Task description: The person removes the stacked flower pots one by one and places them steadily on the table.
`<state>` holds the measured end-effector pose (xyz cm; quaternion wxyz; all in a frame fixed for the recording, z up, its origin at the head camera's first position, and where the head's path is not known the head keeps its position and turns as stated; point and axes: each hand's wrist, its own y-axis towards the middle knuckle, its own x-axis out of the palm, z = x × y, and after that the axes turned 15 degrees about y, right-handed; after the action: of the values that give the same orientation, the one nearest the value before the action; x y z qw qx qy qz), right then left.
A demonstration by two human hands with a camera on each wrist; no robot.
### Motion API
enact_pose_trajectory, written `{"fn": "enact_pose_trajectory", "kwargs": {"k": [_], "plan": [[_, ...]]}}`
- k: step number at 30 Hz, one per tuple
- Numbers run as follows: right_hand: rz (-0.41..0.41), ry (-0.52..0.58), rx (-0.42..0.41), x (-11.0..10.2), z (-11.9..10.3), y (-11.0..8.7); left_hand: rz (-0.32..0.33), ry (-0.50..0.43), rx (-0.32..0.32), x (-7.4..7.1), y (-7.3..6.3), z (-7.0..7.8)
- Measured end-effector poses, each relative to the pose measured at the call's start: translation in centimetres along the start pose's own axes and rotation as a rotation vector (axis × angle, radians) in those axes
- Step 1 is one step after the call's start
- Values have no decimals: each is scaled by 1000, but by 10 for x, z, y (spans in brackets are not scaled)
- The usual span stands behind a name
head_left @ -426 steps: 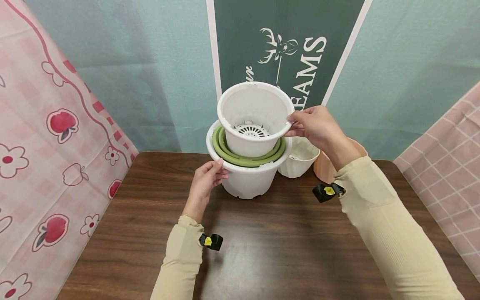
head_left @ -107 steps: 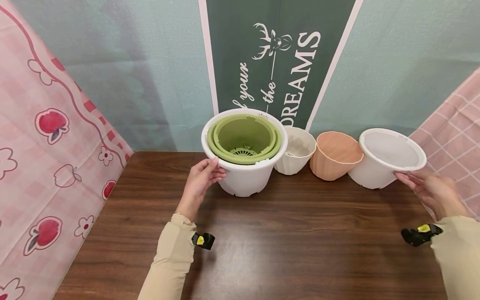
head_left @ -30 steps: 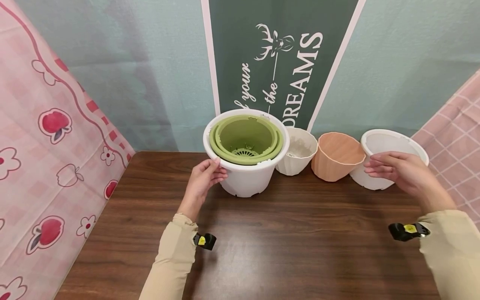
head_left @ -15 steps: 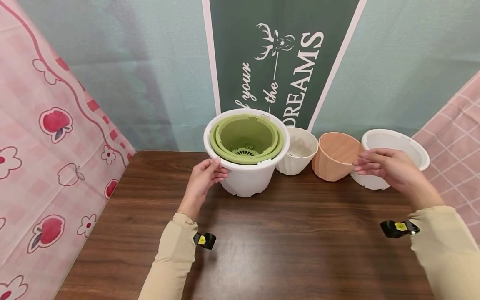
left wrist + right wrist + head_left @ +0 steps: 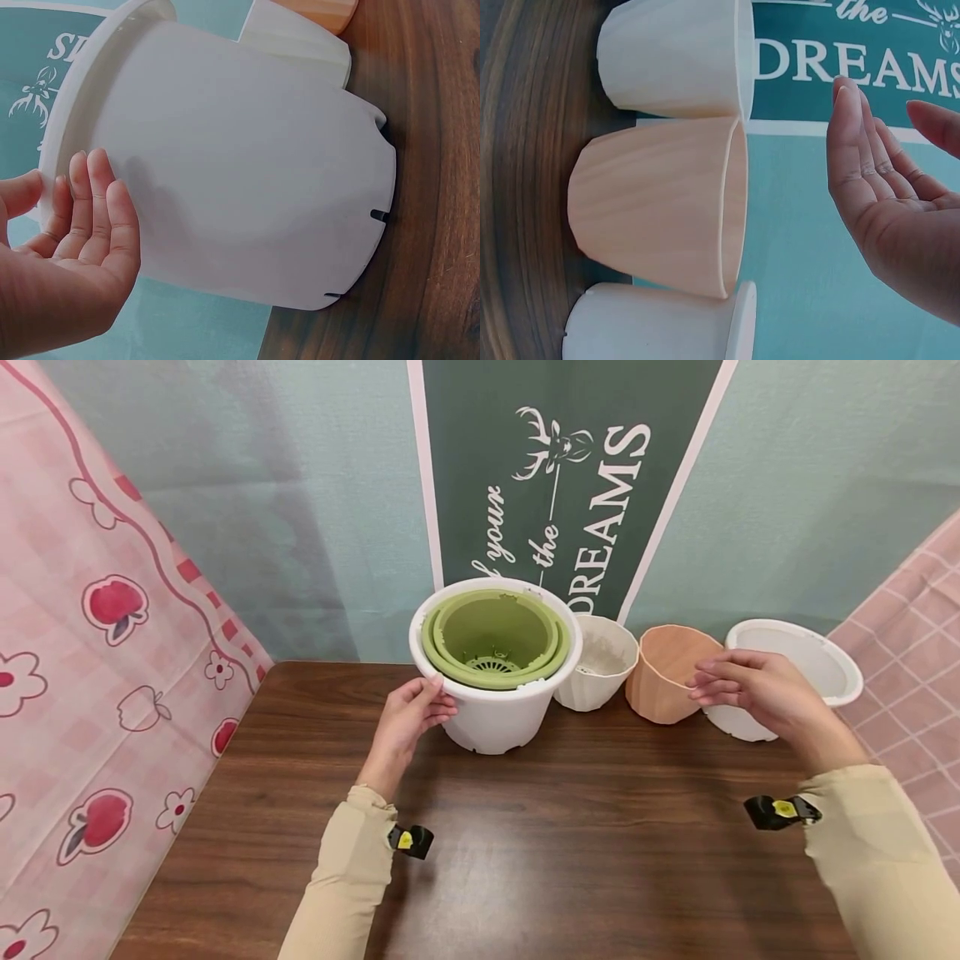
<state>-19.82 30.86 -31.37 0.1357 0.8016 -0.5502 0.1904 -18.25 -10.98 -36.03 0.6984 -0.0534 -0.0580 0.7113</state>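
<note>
My left hand (image 5: pixel 408 714) pinches the near left rim of a large white flowerpot (image 5: pixel 491 722), thumb on top and fingers below the lip. In the left wrist view that thumb meets the edge of the pot (image 5: pixel 247 165). Green flowerpots (image 5: pixel 498 639) sit nested inside the white one, the inner one with a slotted bottom. My right hand (image 5: pixel 757 689) is in the air with relaxed fingers and holds nothing. In the head view it overlaps the peach flowerpot (image 5: pixel 663 681) and a white flowerpot (image 5: pixel 738 722); the right wrist view shows the fingers apart from the peach pot (image 5: pixel 652 202).
A small cream faceted flowerpot (image 5: pixel 592 689) stands between the large white pot and the peach one. All the pots line the back of the brown wooden table (image 5: pixel 562 843), against a teal and green cloth backdrop (image 5: pixel 315 527). Pink patterned cloths hang at both sides.
Earlier my right hand lifted a white pot out of the nested stack and placed it at the far right. It has since let go and moved left. My left hand stays on the rim.
</note>
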Motion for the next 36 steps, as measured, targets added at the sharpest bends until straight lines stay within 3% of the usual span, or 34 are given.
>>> {"fn": "enact_pose_trajectory", "kwargs": {"k": [7,20,36], "plan": [[27,-75,5,12,3,6,3,13,0,0,1,0],[51,-111,17,31,11,15,4,26,2,0,1,-1],[11,-102,8,50,15,30,13,22,-9,1,1,0]]}}
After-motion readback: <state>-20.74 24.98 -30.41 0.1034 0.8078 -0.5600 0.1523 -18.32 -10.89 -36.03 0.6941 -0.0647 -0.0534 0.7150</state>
